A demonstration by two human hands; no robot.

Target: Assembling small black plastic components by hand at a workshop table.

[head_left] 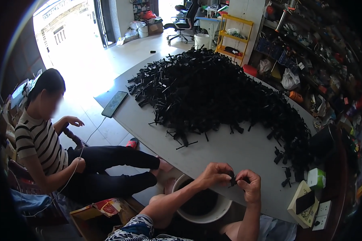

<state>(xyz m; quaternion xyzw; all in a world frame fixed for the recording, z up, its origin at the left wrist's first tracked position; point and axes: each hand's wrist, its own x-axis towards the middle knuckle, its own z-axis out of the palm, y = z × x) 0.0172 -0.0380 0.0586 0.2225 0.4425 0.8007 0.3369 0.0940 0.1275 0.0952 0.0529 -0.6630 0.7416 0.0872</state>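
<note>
1. Black and small, the part (232,179) is sitting between the two hands, just over the near edge of the tabletop (217,152), right of the scene's middle. Its finer shape is not showing clearly.
2. The left hand (216,175) is gripping it from the left, thumb and fingertips nearly meeting around it. A light, firm pinch is probably serving best here, leaving the right end free.
3. The right hand (250,188) is curling close on the right, thumb and forefinger drawn together. Something dark is showing at its fingertips; I cannot tell whether that is a second piece or the same part.
4. Handling well is likely calling for one hand steadying while the other is making small, straight movements; forcing at a slant could be straining thin plastic.
5. Below the near edge, a white bucket (219,215) is standing left of the right hand, the left forearm crossing above it. A slipping part could be dropping off this edge, so working slightly farther in would be safer.
6. Farther off, a pile of black pieces (213,88) is spreading over the far and right tabletop. Picking from its loose near fringe would be avoiding snags.
7. To the right, a green-and-white box (317,178) is standing near a power strip (321,215); to the left, a co-worker (42,140) is sitting, well apart from the hands.
</note>
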